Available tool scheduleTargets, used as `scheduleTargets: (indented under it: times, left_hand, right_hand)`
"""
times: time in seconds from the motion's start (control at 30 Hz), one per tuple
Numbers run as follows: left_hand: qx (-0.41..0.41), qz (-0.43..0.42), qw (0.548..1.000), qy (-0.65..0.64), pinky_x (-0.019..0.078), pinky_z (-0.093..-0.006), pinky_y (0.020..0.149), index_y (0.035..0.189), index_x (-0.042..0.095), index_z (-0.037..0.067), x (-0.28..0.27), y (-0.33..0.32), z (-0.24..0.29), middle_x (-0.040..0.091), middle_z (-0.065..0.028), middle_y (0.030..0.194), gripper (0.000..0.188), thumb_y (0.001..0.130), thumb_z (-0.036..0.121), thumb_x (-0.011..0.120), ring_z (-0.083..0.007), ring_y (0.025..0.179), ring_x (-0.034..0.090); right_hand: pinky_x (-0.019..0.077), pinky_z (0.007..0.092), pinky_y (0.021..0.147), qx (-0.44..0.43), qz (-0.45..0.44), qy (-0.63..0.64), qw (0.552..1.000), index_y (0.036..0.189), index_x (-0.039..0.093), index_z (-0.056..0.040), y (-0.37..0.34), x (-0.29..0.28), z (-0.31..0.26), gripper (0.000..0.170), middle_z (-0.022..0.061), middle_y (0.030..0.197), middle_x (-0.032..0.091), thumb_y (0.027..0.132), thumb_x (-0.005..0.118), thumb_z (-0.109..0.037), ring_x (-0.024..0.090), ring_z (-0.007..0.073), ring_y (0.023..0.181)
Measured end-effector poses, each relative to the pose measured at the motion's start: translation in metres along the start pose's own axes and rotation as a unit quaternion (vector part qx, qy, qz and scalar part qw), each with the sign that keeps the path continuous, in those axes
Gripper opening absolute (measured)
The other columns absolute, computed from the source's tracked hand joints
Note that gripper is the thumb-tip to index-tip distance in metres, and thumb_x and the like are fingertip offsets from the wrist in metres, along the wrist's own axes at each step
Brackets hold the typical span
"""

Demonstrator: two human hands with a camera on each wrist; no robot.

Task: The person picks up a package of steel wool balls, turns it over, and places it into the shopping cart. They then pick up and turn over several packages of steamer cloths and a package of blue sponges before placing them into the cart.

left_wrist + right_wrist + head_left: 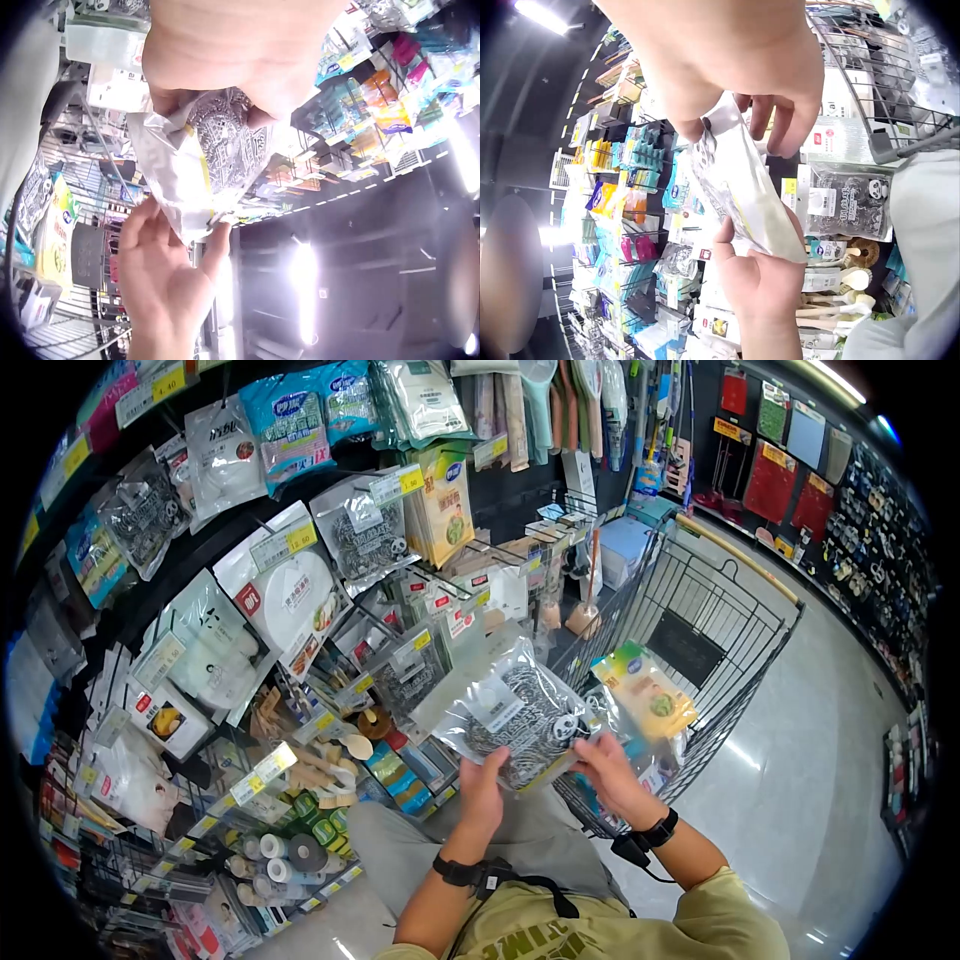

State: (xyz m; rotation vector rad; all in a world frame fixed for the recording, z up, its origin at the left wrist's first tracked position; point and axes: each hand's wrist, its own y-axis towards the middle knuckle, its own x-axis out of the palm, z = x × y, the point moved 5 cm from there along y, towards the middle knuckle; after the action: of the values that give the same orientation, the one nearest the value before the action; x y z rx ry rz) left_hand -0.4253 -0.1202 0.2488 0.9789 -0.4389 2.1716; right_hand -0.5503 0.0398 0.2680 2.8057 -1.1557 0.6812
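A clear plastic package of silvery steel scrubbers with a panda print point(520, 720) is held up in front of the lap. The left hand point(482, 790) pinches its lower left edge, thumb on the front. At its right edge the right hand point(612, 775) grips the corner between thumb and fingers. In the left wrist view the package point(225, 142) hangs between the left hand point(232, 52) above and the right hand point(161, 285) below. The right wrist view shows its pale side point(742, 180), the right hand point(735, 60) at the top and the left hand point(761, 281) beneath.
A black wire shopping cart point(745, 600) stands to the right, with a yellow-green package point(650, 695) and other goods inside. Shelves of hanging packages fill the left, including similar scrubbers point(365, 530). Wooden utensils point(300, 760) lie lower down. Grey aisle floor point(800, 760) extends at right.
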Motion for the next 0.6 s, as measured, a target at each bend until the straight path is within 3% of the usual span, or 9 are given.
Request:
scheduleTargets:
  times: [0.13,0.17,0.27,0.33,0.4,0.43,0.5,0.57,0.6]
  left_hand:
    - [-0.040,-0.044,0.995,-0.083,0.0426,-0.0457,0.108,0.132,0.053,0.004,-0.006,0.008,0.016,0.062,-0.0110,0.129,0.047,0.090,0.023,0.051,-0.0275,0.122,0.057]
    - [-0.095,-0.042,0.985,-0.135,0.0431,-0.0462,0.107,0.130,0.056,0.005,-0.010,0.012,0.010,0.064,-0.0111,0.126,0.054,0.087,0.037,0.045,-0.0290,0.118,0.060]
    - [-0.181,-0.051,0.962,-0.196,0.0456,-0.0439,0.102,0.129,0.056,0.004,-0.023,0.009,-0.002,0.065,-0.0109,0.119,0.056,0.087,0.040,0.049,-0.0287,0.112,0.061]
    - [-0.179,-0.188,0.926,-0.272,0.0515,-0.0407,0.079,0.115,0.054,0.003,-0.015,0.009,-0.007,0.062,-0.0098,0.098,0.051,0.089,0.047,0.052,-0.0250,0.086,0.062]
    - [-0.241,-0.243,0.878,-0.335,0.0489,-0.0377,0.070,0.109,0.049,0.005,-0.024,0.018,-0.027,0.057,-0.0088,0.086,0.052,0.089,0.052,0.058,-0.0237,0.073,0.058]
    - [-0.252,-0.316,0.850,-0.338,0.0471,-0.0364,0.068,0.107,0.046,0.005,-0.018,0.023,-0.027,0.055,-0.0079,0.081,0.052,0.090,0.052,0.062,-0.0234,0.070,0.056]
    - [-0.258,-0.317,0.845,-0.344,0.0470,-0.0365,0.068,0.106,0.046,0.006,-0.019,0.018,-0.025,0.054,-0.0078,0.079,0.049,0.091,0.050,0.061,-0.0231,0.070,0.056]
    - [-0.244,-0.360,0.834,-0.338,0.0422,-0.0317,0.073,0.111,0.049,0.008,-0.019,0.023,-0.022,0.055,-0.0059,0.086,0.048,0.096,0.053,0.054,-0.0197,0.074,0.054]
    - [-0.201,-0.262,0.903,-0.275,0.0444,-0.0325,0.076,0.113,0.050,0.007,-0.030,0.028,-0.023,0.058,-0.0063,0.090,0.049,0.096,0.054,0.052,-0.0206,0.079,0.056]
  right_hand:
    - [0.0446,0.0337,0.103,-0.187,-0.096,-0.133,0.969,0.135,0.053,-0.0043,-0.002,0.023,-0.034,0.049,0.0086,0.130,0.058,0.095,0.070,-0.025,0.055,0.0179,0.123]
    - [0.0445,0.0371,0.104,-0.248,-0.143,-0.163,0.944,0.131,0.056,-0.0048,-0.010,0.039,-0.040,0.049,0.0122,0.131,0.058,0.091,0.074,-0.026,0.056,0.0227,0.123]
    - [0.0478,0.0397,0.099,-0.369,-0.243,-0.417,0.794,0.128,0.058,-0.0059,-0.042,0.099,-0.066,0.053,0.0158,0.132,0.057,0.084,0.079,-0.028,0.058,0.0289,0.121]
    - [0.0495,0.0407,0.096,-0.389,-0.232,-0.457,0.766,0.127,0.059,-0.0069,-0.052,0.124,-0.056,0.058,0.0167,0.133,0.055,0.079,0.082,-0.030,0.058,0.0330,0.119]
    - [0.0507,0.0415,0.094,-0.400,-0.232,-0.485,0.742,0.127,0.059,-0.0077,-0.062,0.143,-0.041,0.061,0.0172,0.134,0.054,0.077,0.084,-0.032,0.059,0.0354,0.118]
    - [0.0511,0.0418,0.093,-0.400,-0.238,-0.494,0.735,0.127,0.058,-0.0080,-0.067,0.151,-0.033,0.062,0.0173,0.135,0.054,0.077,0.084,-0.032,0.059,0.0356,0.118]
    - [0.0510,0.0421,0.094,-0.410,-0.259,-0.519,0.704,0.132,0.053,-0.0066,-0.072,0.158,-0.026,0.066,0.0188,0.136,0.053,0.078,0.083,-0.033,0.059,0.0359,0.117]
    - [0.0506,0.0435,0.095,-0.400,-0.260,-0.496,0.726,0.132,0.053,-0.0063,-0.062,0.151,-0.024,0.066,0.0212,0.137,0.053,0.077,0.084,-0.026,0.058,0.0379,0.120]
    - [0.0504,0.0443,0.096,-0.393,-0.260,-0.484,0.737,0.132,0.052,-0.0062,-0.057,0.146,-0.024,0.067,0.0224,0.137,0.052,0.076,0.084,-0.022,0.058,0.0389,0.121]
